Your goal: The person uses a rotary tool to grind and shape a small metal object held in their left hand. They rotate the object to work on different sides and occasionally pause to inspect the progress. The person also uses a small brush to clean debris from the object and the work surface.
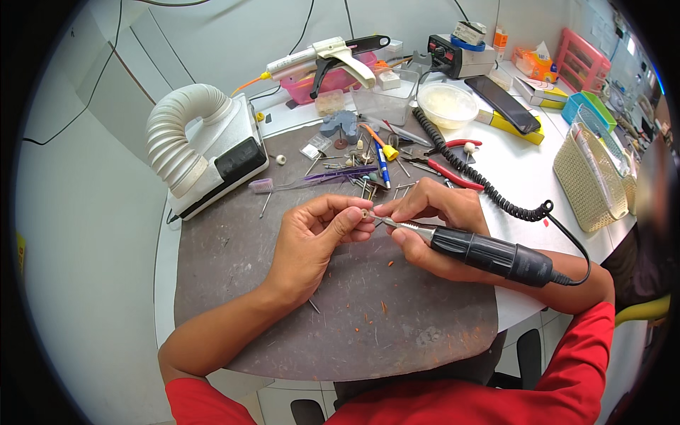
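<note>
My right hand (435, 212) grips a black and silver rotary handpiece (489, 253) like a pen, its narrow tip pointing left. Thumb and fingers of my left hand (319, 227) pinch a tiny pale piece (365, 213), too small to name surely. The handpiece's tip meets it or comes very near; I cannot tell which. Both hands are over the grey-brown mat (340, 333), just in front of scattered small burs. A coiled black cord (467, 173) runs from the control box (460, 58) at the back, and a cord leaves the handpiece's rear end.
Left stands a white box with a ribbed hose (166, 152). Beyond my hands lie a purple toothbrush (312, 178), a blue pen (383, 166) and red-handled pliers (453, 173). A dispensing gun (322, 60), bowl (448, 105), phone (503, 104) and woven basket (588, 177) are farther off.
</note>
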A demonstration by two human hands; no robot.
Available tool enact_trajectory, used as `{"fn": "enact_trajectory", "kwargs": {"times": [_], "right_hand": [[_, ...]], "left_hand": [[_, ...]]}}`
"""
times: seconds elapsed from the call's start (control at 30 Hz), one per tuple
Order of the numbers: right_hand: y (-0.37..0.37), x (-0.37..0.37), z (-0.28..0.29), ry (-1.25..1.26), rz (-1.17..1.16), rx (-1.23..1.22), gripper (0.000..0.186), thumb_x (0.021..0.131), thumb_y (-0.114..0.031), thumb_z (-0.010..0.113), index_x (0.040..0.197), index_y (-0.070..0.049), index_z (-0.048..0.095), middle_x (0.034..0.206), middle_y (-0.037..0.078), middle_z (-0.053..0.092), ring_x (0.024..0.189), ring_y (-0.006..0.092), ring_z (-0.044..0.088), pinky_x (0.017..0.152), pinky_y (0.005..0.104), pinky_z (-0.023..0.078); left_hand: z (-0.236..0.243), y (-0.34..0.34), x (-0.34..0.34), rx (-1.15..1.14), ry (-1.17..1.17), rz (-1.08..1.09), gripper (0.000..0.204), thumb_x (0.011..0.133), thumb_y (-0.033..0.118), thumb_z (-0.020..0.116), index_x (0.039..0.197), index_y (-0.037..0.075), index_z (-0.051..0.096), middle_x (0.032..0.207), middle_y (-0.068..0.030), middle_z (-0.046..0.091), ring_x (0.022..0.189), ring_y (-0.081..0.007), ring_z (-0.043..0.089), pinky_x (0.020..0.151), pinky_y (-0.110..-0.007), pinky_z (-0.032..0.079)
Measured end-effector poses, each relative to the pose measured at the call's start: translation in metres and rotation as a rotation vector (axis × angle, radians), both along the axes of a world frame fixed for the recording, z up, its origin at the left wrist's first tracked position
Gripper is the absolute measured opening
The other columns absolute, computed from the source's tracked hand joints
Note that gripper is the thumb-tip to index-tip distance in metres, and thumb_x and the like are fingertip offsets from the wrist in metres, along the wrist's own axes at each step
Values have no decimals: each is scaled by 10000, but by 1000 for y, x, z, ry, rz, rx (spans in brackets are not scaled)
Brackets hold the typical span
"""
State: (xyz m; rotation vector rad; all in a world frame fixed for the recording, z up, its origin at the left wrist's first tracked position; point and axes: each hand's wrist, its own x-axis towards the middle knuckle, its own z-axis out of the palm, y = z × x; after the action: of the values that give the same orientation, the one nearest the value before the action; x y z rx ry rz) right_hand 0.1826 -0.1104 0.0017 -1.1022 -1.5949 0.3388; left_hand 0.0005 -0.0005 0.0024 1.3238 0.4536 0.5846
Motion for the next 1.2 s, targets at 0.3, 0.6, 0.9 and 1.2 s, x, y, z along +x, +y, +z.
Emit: {"fn": "enact_trajectory", "kwargs": {"times": [0.3, 0.6, 0.9, 1.2], "right_hand": [[-1, -1, 5, -34, 17, -45, 155, 778, -66, 672, 883, 19, 597, 853, 139, 694, 838, 223, 716, 770, 305, 575], [-2, -1, 2, -30, 7, -35, 151, 775, -61, 671, 881, 11, 591, 823, 132, 686, 787, 210, 713, 720, 291, 565], [0, 1, 1, -55, 40, -2, 149, 772, -65, 668, 883, 6, 597, 793, 131, 684, 771, 223, 713, 725, 308, 563], [-1, 0, -1, -17, 34, -9, 139, 777, -69, 665, 867, 4, 588, 774, 128, 682, 751, 225, 712, 713, 311, 563]], "left_hand": [[0, -1, 0, 25, 14, -25, 216, 932, 135, 618, 1070, -29, 649, 992, -107, 684, 856, -132, 656, 797, -262, 551], [3, -2, 0, 68, 55, -43, 200, 934, 141, 617, 1048, -16, 664, 971, -95, 690, 854, -120, 652, 791, -262, 551], [2, -3, -1, 97, 80, -38, 202, 938, 151, 613, 1044, -11, 669, 960, -90, 692, 843, -117, 652, 778, -261, 551], [3, -3, 0, 97, 106, -48, 199, 936, 169, 622, 1039, 0, 645, 960, -79, 678, 842, -118, 639, 776, -267, 527]]}}
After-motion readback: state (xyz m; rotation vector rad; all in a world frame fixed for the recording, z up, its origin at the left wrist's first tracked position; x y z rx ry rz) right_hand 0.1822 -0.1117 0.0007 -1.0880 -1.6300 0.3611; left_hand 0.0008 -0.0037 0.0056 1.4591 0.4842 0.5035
